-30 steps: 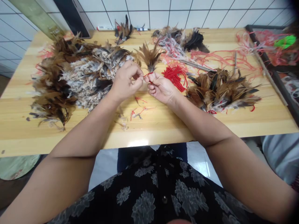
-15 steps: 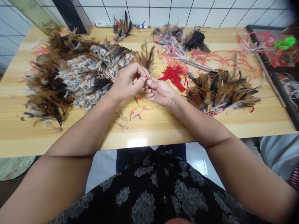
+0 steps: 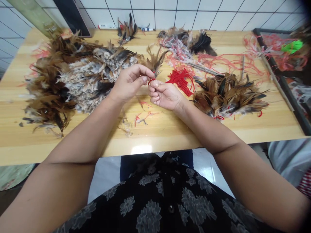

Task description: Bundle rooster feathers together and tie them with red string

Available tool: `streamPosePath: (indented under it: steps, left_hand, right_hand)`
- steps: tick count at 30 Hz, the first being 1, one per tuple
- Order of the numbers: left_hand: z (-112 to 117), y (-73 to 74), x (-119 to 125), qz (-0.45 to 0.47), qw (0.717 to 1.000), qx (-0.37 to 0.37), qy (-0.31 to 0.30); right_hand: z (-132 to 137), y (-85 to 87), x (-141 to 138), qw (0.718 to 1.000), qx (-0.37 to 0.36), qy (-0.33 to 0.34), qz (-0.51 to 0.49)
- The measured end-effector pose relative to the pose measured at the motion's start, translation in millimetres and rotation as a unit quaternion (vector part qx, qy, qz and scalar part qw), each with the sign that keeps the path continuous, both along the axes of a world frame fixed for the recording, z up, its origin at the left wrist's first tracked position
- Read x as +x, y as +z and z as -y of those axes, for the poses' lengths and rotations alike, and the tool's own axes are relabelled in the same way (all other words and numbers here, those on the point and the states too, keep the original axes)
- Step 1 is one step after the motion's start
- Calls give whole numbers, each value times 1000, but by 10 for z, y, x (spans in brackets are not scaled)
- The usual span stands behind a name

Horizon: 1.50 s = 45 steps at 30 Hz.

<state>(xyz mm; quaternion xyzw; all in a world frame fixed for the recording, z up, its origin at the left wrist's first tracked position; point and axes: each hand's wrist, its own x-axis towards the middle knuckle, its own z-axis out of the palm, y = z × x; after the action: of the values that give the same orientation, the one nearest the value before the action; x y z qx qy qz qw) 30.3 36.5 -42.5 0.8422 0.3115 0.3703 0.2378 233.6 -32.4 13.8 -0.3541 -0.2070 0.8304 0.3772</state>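
Observation:
Over the middle of the table, my two hands meet almost fingertip to fingertip. My left hand (image 3: 132, 82) pinches a short red cord (image 3: 151, 81) between thumb and index finger. Palm up with curled fingers, my right hand (image 3: 166, 95) grips the base of a small bunch of brown feathers (image 3: 155, 61), which stands up just beyond the fingertips. Red cord shows at the bunch's base; its exact wrap is hidden by the fingers. Close to my right hand lies a pile of cut red cords (image 3: 181, 81).
A large heap of brown and grey feathers (image 3: 85, 77) covers the left side. Feather bunches (image 3: 228, 94) lie at right, with tangled pink string (image 3: 225, 60) behind. Small scraps (image 3: 143, 118) lie in front. A dark-framed tray (image 3: 284, 81) stands far right; a phone-like dark panel (image 3: 71, 17) leans at back.
My left fingertips have drawn slightly left from my right hand, and a red cord loop now shows between them. The feather bunch has tilted a little to the right.

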Motion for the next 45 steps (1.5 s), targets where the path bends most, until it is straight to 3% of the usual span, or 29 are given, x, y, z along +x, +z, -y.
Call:
streamPosePath:
  steps: [5,10,14,21,31,37,45]
  left_hand:
    - [-68,-69,24,37,999,9,-22]
    - [-78,-33,10,121,992,-17,-40]
    - [-86,-7,11,94,995,-12,-31]
    - [-162,-21,19,113,993,-32,-33]
    - [-63,202,34,82,994,-19,-71]
    - [5,300,-18,42,999,-10,-32]
    - [-146,197,-98,34,998,-14,-59]
  right_hand:
    - [-8,-22,5,1000,11,4,-4]
    - [-7,-36,10,999,48,10,13]
    - [-3,-41,14,998,68,8,10]
    - [-19,-51,34,999,27,4,-24]
    - [-46,-64,62,997,53,43,-36]
    - [-52,-85,69,998,28,33,-54]
    - [-26,-54,40,998,17,31,-53]
